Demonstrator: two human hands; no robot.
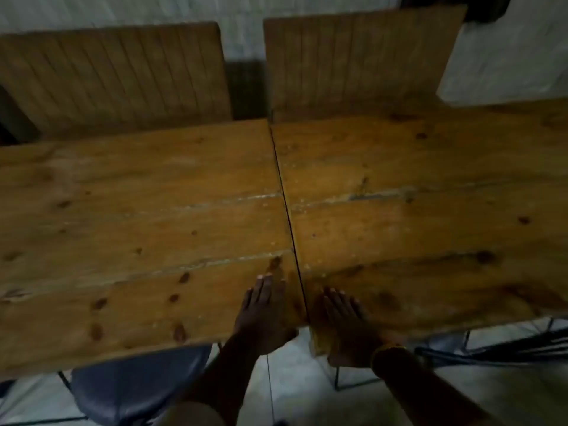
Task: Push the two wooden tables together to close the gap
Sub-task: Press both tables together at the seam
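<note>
Two wooden plank tables fill the head view. The left table (129, 229) and the right table (424, 210) stand side by side, with only a thin dark seam between them running from the far edge to the near edge. My left hand (264, 315) lies flat, palm down, on the left table's near right corner. My right hand (344, 321) rests flat on the right table's near left corner, just across the seam. Both hands have their fingers spread and hold nothing.
Two slatted wooden bench backs stand beyond the tables, one at far left (116, 75) and one at far right (362, 59), with a gap between them. A blue padded chair seat (135, 388) sits under the left table's near edge. A wire-frame chair (491, 348) is at the right.
</note>
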